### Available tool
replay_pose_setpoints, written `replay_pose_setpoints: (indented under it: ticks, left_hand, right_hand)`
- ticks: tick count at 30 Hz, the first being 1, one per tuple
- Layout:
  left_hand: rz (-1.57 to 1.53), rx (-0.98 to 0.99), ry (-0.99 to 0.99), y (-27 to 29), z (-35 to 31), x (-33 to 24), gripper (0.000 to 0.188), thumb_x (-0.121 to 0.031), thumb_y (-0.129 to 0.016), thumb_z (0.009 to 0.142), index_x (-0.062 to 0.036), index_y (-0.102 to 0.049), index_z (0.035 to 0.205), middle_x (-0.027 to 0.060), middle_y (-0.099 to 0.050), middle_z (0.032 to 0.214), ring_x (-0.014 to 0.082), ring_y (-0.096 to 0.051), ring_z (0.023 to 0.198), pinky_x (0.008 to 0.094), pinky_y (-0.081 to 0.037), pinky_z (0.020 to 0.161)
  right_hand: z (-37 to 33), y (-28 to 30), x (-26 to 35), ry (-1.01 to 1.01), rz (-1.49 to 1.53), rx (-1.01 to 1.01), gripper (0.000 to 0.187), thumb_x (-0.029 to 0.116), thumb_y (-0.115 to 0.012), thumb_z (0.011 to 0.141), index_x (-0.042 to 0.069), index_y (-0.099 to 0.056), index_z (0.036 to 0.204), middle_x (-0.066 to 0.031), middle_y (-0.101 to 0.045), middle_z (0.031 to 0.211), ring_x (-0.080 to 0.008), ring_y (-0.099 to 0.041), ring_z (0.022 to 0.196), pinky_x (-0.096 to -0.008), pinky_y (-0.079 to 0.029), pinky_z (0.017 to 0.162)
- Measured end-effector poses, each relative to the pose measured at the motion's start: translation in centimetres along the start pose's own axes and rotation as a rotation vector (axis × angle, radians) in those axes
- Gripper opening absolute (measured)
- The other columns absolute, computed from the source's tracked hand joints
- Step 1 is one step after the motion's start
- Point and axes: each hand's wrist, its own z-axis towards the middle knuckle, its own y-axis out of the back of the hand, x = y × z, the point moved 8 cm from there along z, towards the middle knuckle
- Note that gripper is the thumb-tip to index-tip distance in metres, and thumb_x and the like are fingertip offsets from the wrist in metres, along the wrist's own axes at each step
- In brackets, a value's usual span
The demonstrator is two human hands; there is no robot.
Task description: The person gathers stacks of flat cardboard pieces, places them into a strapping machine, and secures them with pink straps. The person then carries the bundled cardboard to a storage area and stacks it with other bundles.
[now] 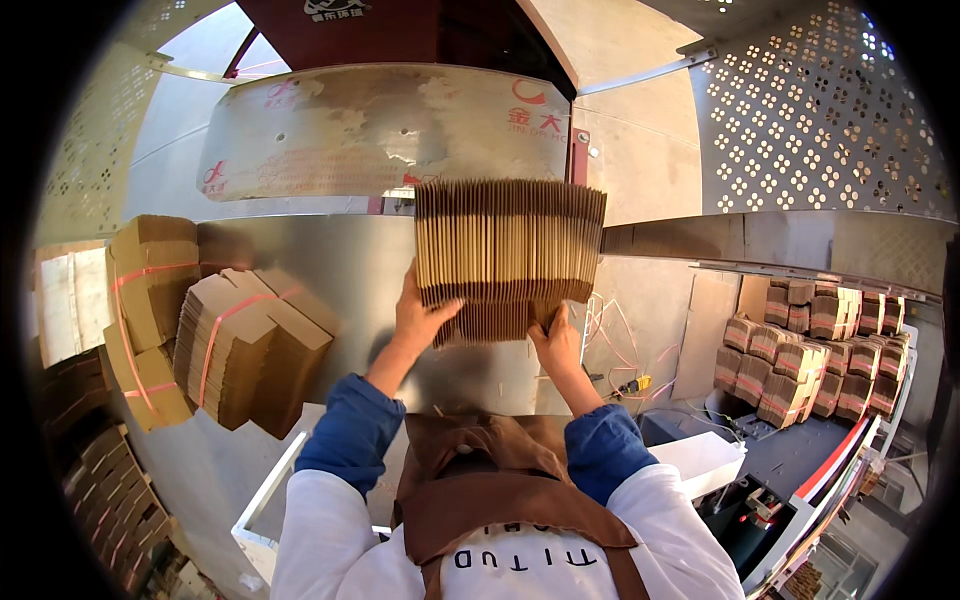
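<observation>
A thick stack of folded brown cardboard sheets (pixel 510 245) stands on edge in front of me, its many edges fanned in a row. My left hand (pixel 420 318) grips the stack's near left corner, thumb laid along its front and fingers behind its side. At the near right corner my right hand (pixel 557 338) holds the lower edge, fingers partly hidden by the cardboard. Below the stack and behind it lies a metal work table (pixel 370 265). Left of my left hand sits a bundle of cardboard (pixel 235 340) tied with pink strapping.
More strapped cardboard bundles (pixel 155 270) stand at the far left. A machine with a worn metal panel (pixel 390 130) rises beyond the table. Strapped stacks (pixel 800 360) fill a platform at right. Loose pink strapping (pixel 625 335) and a yellow connector (pixel 637 385) lie right of my hand.
</observation>
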Motion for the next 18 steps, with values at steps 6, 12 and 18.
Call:
replay_pose_setpoints:
  ticks: [6,12,18]
  left_hand:
    - [0.111,0.012,-0.117,0.7,6.2,-3.8,0.088,-0.027,-0.079,0.069,-0.0042,-0.033,0.140,0.0169,-0.047,0.132,0.0330,-0.050,0.119,0.0388,-0.043,0.098]
    - [0.225,-0.037,-0.195,1.2,7.2,-4.6,0.082,-0.027,-0.080,0.067,-0.0037,-0.040,0.135,0.0160,-0.048,0.127,0.0359,-0.047,0.117,0.0430,-0.042,0.097]
    - [0.182,-0.044,-0.190,1.2,7.4,-5.0,0.077,-0.023,-0.079,0.067,-0.0029,-0.043,0.132,0.0157,-0.048,0.127,0.0351,-0.048,0.115,0.0426,-0.043,0.096]
  right_hand:
    - [4.8,0.8,1.3,0.053,0.043,-0.039,0.061,0.021,-0.064,0.080,-0.005,-0.033,0.126,-0.0279,-0.062,0.080,-0.0462,-0.061,0.074,-0.0505,-0.049,0.065]
    - [5.4,1.0,1.7,0.033,0.047,-0.039,0.056,0.022,-0.064,0.080,-0.003,-0.035,0.121,-0.0284,-0.062,0.078,-0.0473,-0.060,0.073,-0.0515,-0.048,0.064]
    - [6.2,0.9,1.4,0.019,0.028,0.035,0.072,0.027,-0.066,0.080,-0.011,-0.030,0.130,-0.0295,-0.062,0.085,-0.0470,-0.061,0.077,-0.0507,-0.050,0.067]
